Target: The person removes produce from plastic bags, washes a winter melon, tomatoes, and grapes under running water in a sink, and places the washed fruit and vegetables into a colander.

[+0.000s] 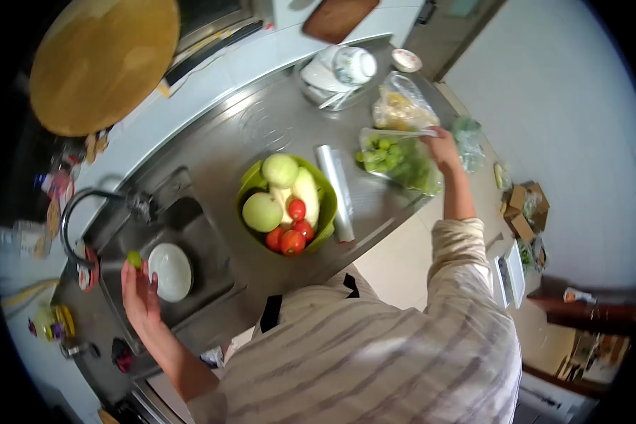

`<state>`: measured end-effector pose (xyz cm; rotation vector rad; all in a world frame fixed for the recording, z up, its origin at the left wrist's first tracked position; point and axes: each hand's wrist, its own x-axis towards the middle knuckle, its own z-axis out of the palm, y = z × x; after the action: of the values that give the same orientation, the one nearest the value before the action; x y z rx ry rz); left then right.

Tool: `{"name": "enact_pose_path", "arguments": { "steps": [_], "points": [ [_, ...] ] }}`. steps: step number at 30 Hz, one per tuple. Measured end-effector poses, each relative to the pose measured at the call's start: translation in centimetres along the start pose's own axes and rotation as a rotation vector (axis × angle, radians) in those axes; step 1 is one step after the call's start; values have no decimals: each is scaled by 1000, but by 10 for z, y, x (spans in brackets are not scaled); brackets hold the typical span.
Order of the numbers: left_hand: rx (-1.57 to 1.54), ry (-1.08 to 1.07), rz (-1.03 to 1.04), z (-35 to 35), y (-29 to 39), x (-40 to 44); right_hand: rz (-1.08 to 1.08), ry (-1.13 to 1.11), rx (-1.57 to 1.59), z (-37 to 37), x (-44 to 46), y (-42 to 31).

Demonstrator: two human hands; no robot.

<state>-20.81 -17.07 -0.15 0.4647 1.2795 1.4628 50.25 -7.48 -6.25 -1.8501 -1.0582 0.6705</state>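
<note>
Over the sink (pixel 212 290) my left hand (pixel 141 293) holds a small green fruit (pixel 134 259) at its fingertips, beside a white bowl (pixel 170 272) lying in the basin. My right hand (pixel 442 147) is closed on the top edge of a clear plastic bag (pixel 410 169) on the counter, with green fruits (pixel 383 154) and leafy greens inside. Between my hands a green basket (pixel 326 201) carries pale round vegetables (pixel 262 212), long pale ones (pixel 305 194) and several tomatoes (pixel 292 242). A roll of film (pixel 336 194) lies right of the basket.
A curved faucet (pixel 67 226) arches at the sink's left. At the back stand a container of white dishes (pixel 336 74), a bag of yellowish food (pixel 403 106) and a small bowl (pixel 406 60). A round wooden board (pixel 106 63) is at upper left; a cardboard box (pixel 526 212) is right.
</note>
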Motion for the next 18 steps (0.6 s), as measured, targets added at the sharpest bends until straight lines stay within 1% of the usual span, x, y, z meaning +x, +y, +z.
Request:
{"name": "enact_pose_path", "arguments": {
  "steps": [1, 2, 3, 4, 5, 6, 7, 8, 10, 11, 13, 14, 16, 17, 18],
  "points": [
    [-16, 37, -14, 7, 3, -9, -22, 44, -122, -6, -14, -28],
    [-20, -9, 14, 10, 3, -15, 18, 73, -129, -10, -16, -36],
    [-9, -27, 20, 17, 6, -24, -4, 126, -174, -14, -19, -41],
    [-63, -71, 65, 18, 4, -31, -70, 149, -175, -16, -12, -33],
    [-80, -80, 80, 18, 7, -38, -22, 70, -136, -10, -28, -64],
    [-98, -40, 77, 28, 9, -44, -88, 78, -152, -10, -34, -76],
    [-53, -37, 87, 17, 12, -43, -140, 79, 9, -6, -32, -75],
    [-56, -22, 67, 16, 10, -44, -74, 51, 108, -11, -32, -85],
    [-109, -43, 29, 6, 9, -50, -139, -58, 331, -18, -32, -110],
    [-122, -62, 24, 0, 12, -55, -145, -76, 327, -11, -40, -137],
    [-146, -91, 4, -7, 17, -66, -306, -275, 515, -2, -73, -180],
    [-181, -139, 34, -13, 21, -74, -316, -270, 508, 12, -100, -202],
    [-237, -193, 51, -19, 36, -87, -340, -140, 586, 50, -148, -254],
    [-229, -249, 107, -22, 45, -96, -342, -136, 573, 65, -160, -267],
    [-215, -300, 165, -26, 57, -104, -379, -257, 595, 83, -169, -278]
  ]
}}
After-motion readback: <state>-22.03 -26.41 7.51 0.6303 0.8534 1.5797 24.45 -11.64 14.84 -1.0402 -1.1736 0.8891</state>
